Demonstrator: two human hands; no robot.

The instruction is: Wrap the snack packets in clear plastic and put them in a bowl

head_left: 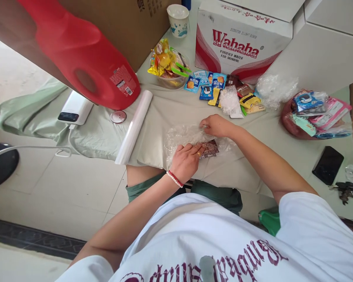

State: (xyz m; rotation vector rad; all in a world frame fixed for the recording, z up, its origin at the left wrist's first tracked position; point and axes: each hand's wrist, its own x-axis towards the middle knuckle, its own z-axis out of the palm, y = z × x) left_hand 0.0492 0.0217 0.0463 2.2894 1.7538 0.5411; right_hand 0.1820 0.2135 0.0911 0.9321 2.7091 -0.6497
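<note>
A dark brown snack packet (211, 149) lies on a crumpled sheet of clear plastic wrap (176, 137) near the table's front edge. My left hand (186, 162), with a beaded bracelet at the wrist, rests flat on the packet's left part with its fingers stretched out. Just beyond the packet, my right hand (217, 126) is closed, its fingertips pinching the far edge of the wrap. A white roll of plastic film (134, 127) lies slantwise on the cloth to the left of my hands.
Behind my hands lie several small snack packets (219, 81) and balls of crumpled wrap (230, 100). A clear bowl of snacks (172, 82), a Wahaha carton (238, 43) and a paper cup (178, 21) stand farther back. A red jug (91, 66) is left; a reddish bowl (294, 121) and phone (328, 165) are right.
</note>
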